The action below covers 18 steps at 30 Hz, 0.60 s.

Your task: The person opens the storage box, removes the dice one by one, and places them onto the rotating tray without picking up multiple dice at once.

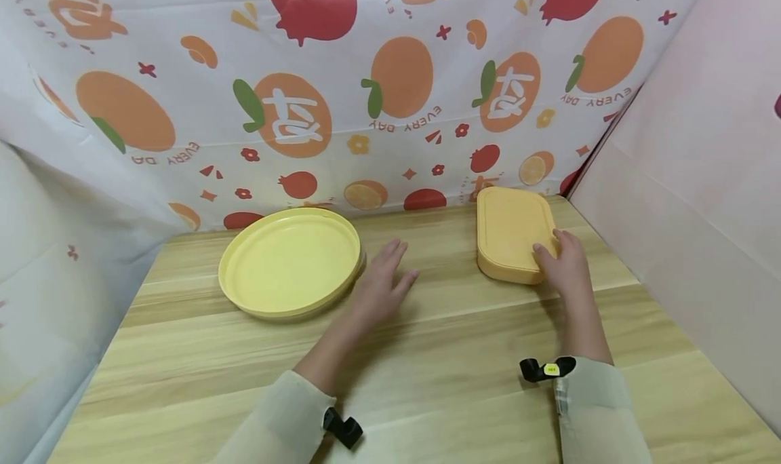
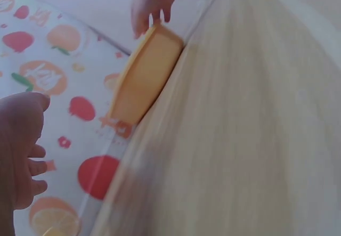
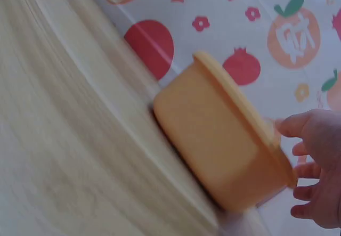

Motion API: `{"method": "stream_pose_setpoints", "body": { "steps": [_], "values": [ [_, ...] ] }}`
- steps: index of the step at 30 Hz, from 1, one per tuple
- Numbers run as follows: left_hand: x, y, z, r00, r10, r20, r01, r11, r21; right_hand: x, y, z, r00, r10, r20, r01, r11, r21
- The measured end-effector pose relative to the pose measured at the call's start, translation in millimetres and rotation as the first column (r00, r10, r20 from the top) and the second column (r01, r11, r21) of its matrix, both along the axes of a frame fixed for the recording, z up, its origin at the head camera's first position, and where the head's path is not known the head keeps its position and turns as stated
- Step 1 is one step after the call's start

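Tray (image 1: pixel 289 264) left of box (image 1: pixel 512 230).

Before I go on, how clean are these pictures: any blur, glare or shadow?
Head view: the clearest, with pale glare on the near tabletop and a soft shadow beside the left hand; left wrist view: hazy, tabletop grain smeared; right wrist view: grain smeared too, orange box soft-edged by the right hand.
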State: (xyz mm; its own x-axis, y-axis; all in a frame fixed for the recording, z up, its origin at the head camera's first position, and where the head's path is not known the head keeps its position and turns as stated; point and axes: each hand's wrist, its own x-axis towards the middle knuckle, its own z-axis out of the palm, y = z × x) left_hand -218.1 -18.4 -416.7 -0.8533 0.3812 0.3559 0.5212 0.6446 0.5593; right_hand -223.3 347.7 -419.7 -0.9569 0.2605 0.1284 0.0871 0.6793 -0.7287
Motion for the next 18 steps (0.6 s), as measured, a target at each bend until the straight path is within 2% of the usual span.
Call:
{"method": "stream_pose_setpoints", "body": {
  "steps": [3, 9, 18],
  "values": [
    [-1.0, 17.0, -5.0, 0.999, -0.028, 0.032, 0.028, 1.000, 0.004, -3.5, 6, -8.8, 1.000, 0.008, 0.025, -0.007, 0.999, -0.049],
    [-3.4, 37.4, -15.5, 0.998, -0.051, 0.029, 0.052, 0.999, -0.002, -10.6, 1, -18.9, 1.000, 0.020, -0.018, -0.023, 0.984, -0.177],
    [-6.6, 46.8, -27.8, 0.997, -0.075, -0.031, 0.074, 0.997, -0.036, -18.2, -28, -27.5, 0.987, 0.143, -0.076, -0.155, 0.973, -0.174]
  ]
}}
